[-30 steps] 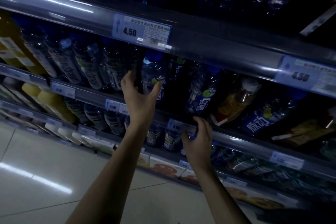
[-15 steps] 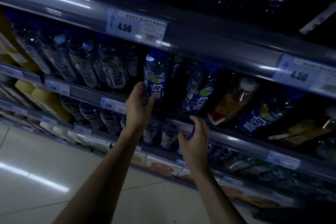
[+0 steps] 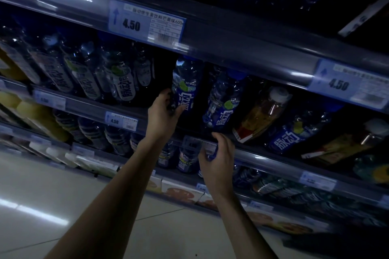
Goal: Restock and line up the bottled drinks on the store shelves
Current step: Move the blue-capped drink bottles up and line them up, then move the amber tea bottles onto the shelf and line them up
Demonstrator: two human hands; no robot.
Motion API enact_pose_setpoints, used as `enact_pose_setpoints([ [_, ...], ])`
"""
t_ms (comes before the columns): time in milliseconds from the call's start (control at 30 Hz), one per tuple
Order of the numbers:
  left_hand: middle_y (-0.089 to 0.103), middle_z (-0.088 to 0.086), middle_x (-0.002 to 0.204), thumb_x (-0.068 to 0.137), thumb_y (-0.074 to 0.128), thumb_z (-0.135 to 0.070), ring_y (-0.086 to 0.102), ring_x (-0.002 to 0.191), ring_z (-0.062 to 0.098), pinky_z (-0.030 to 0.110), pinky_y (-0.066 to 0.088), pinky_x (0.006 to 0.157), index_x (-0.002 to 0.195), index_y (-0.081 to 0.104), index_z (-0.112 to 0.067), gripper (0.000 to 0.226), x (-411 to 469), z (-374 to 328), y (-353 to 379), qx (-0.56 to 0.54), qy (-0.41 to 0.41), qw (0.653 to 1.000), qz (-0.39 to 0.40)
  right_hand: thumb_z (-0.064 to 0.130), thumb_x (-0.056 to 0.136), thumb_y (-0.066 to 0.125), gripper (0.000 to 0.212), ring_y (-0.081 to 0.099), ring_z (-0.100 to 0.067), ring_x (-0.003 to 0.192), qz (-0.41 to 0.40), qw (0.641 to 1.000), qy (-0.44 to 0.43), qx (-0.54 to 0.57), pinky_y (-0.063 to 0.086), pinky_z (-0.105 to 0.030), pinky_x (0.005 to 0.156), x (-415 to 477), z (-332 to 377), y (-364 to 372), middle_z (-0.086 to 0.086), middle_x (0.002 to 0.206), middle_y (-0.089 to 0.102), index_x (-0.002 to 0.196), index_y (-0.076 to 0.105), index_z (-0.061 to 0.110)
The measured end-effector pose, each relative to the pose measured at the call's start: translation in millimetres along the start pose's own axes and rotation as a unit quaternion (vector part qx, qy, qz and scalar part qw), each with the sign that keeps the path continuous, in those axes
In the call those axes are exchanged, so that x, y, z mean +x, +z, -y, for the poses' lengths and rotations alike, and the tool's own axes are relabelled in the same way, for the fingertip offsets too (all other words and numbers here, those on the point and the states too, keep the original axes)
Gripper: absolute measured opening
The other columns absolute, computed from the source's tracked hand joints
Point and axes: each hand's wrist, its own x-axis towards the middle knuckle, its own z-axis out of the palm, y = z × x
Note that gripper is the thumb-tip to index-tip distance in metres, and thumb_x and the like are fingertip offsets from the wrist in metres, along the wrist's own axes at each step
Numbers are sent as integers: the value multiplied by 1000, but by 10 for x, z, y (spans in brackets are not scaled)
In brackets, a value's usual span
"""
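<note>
Our left hand [image 3: 163, 109] has its fingers [image 3: 179, 110] wrapped round the lower body of a blue-label bottle [image 3: 185, 88] standing at the front edge of the middle shelf [image 3: 263, 154]; a loose hold could tip it into the leaning bottle [image 3: 223, 103] beside it. Our right hand [image 3: 219, 157] hovers by that edge, fingers [image 3: 221, 136] half-curled apart; whether it touches anything we cannot tell.

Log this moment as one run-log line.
left hand: gripping blue bottle on shelf | right hand: open at shelf rail | step: lining up
</note>
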Motion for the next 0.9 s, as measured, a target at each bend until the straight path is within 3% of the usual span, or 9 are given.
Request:
enact_pose_setpoints([
  [200, 60, -6, 127, 85, 70, -27, 58, 112, 3, 25, 51, 92, 139, 39, -26, 61, -133, -1, -7, -59, 0, 998, 13, 14, 86, 68, 49, 42, -9, 121, 1, 1000, 0, 6, 23, 6, 86, -3, 6, 3, -7, 135, 45, 132, 51, 12],
  [367, 53, 5, 132, 80, 72, -37, 55, 118, 18, 44, 52, 92, 133, 37, -31, 64, -317, 15, -27, -64, -2, 998, -7, 17, 87, 67, 47, 36, 6, 112, 8, 1000, 4, 16, 24, 8, 83, 21, -11, -49, -5, 134, 47, 131, 51, 16],
  [433, 51, 4, 131, 79, 72, -42, 54, 117, 16, 44, 52, 89, 129, 38, -34, 61, -419, -20, -41, -56, 6, 998, -12, 20, 88, 66, 45, 39, 7, 110, 10, 999, 11, 35, 26, 7, 83, 16, -8, -102, -2, 132, 50, 130, 52, 18],
  [567, 49, -3, 130, 80, 70, -44, 50, 117, 9, 31, 49, 89, 128, 42, -31, 57, -643, -188, 0, -29, 43, 999, -9, 16, 89, 67, 40, 47, -4, 117, -29, 997, 8, 70, 31, 0, 92, -30, 4, -310, -1, 128, 53, 127, 55, 16],
  [667, 51, -3, 130, 82, 70, -40, 48, 116, 5, 22, 41, 89, 131, 45, -25, 58, -785, -318, 94, -15, 53, 998, -1, 18, 89, 65, 38, 49, -3, 115, -46, 996, 10, 74, 33, -3, 92, -70, -24, -486, 2, 123, 55, 125, 55, 17],
  [767, 52, -6, 123, 82, 71, -36, 46, 108, -3, 23, 40, 87, 127, 48, -24, 52, -943, -522, 279, -4, 66, 998, 19, 18, 89, 65, 36, 46, 9, 109, -82, 994, 24, 74, 31, 0, 90, -119, -96, -736, 8, 118, 55, 124, 54, 20],
  [900, 50, -12, 118, 81, 71, -38, 46, 108, -3, 26, 42, 89, 125, 49, -25, 51, -1137, -757, 624, -16, 83, 995, 55, 18, 89, 66, 37, 53, -3, 110, -142, 985, 61, 81, 38, -7, 90, -176, -314, -1150, 5, 120, 57, 124, 54, 20],
])
